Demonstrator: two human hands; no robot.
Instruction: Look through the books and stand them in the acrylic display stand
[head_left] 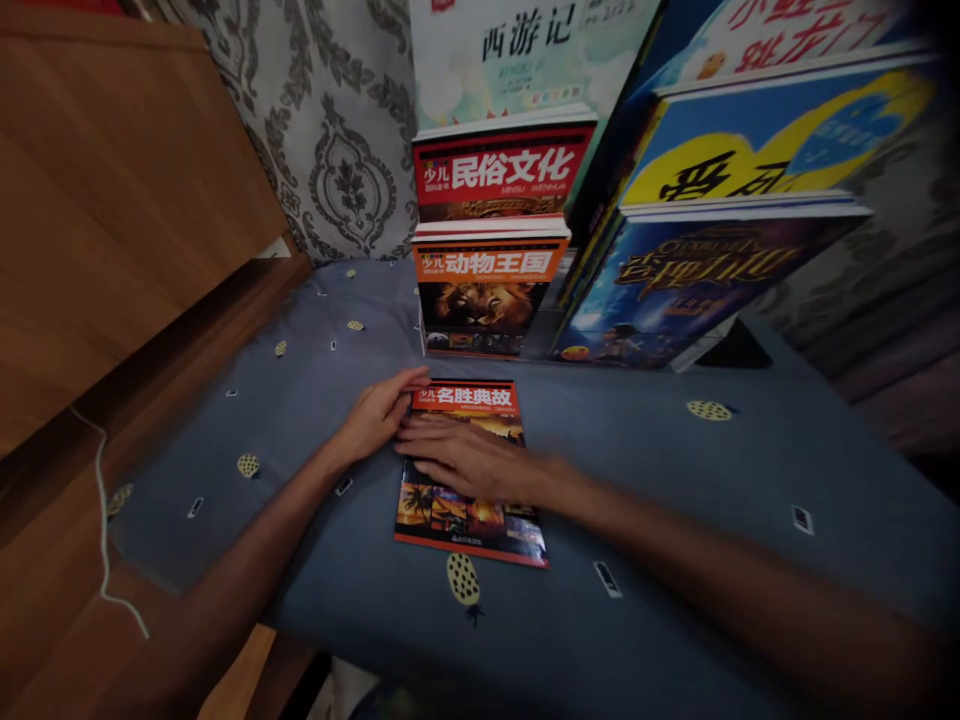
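A thin orange-and-black picture book [480, 520] lies flat on the blue-grey patterned sheet [675, 480]. My left hand [379, 412] rests at the book's top left corner, fingers curled over the edge of the cover. My right hand [469, 455] lies across the middle of the cover, fingers stretched flat and pointing left. Neither hand lifts the book off the sheet.
Behind the book stand upright books: a lion-cover one [487, 295], a red one [502, 170] behind it, and larger blue ones [697, 280] leaning at the right. A wooden headboard [112, 200] and ledge run along the left, with a white cord [101, 520]. Patterned curtain [337, 130] hangs behind.
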